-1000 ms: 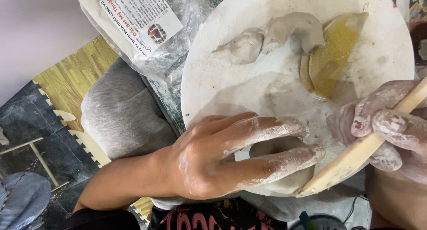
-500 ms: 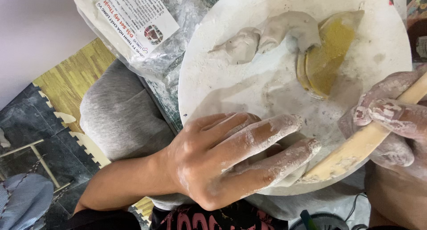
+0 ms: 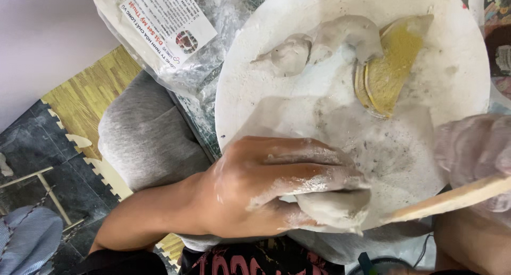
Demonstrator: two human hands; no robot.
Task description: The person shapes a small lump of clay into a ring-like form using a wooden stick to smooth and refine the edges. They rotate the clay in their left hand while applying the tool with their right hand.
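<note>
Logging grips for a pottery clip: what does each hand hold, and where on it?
Left hand wraps its fingers over a lump of grey clay from above. Right hand grips a wooden stick at its upper end.

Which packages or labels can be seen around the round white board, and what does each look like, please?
Plastic bag: upper left of the round white board, clear and crumpled, dusted with pale clay.
Label: on that bag, a white rectangle, tilted, with red and dark print and a small round emblem.
Paper scraps: right edge, colourful, mostly cut off.
</note>
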